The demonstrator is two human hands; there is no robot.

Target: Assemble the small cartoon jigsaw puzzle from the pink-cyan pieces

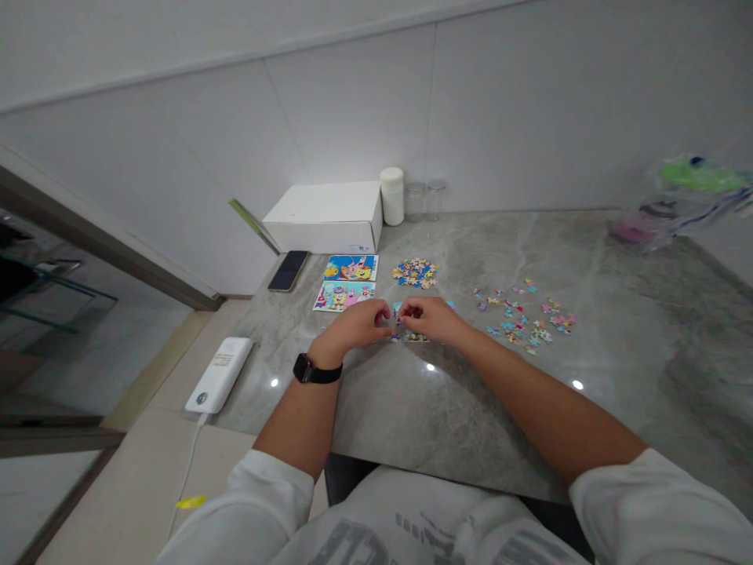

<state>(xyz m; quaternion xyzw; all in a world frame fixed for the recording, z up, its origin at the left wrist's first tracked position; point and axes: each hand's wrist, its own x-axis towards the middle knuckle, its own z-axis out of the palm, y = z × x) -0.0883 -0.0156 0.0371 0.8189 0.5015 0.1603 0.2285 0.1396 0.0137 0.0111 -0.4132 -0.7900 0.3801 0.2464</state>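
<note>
Over the grey table, my left hand [365, 323] curves at the left edge of a partly joined puzzle [416, 337], its thumb and fingers apart and nothing visible between them. My right hand [432, 318] is on the puzzle's upper part, fingers pinched together; whatever they hold is too small to name. The hand hides much of the joined pieces. Loose puzzle pieces [518, 320] lie scattered to the right. A pile of mostly blue and tan pieces [416, 272] sits beyond my hands. Two cartoon picture cards, one upper [351, 267] and one lower [344, 295], lie beyond my left hand.
A white box [323, 220], a white bottle [392, 196] and two clear glasses [424, 202] stand by the wall. A phone [288, 271] lies left of the cards. A white power bank [220, 375] with a cable is at the left edge, a plastic bag [676, 204] at the far right.
</note>
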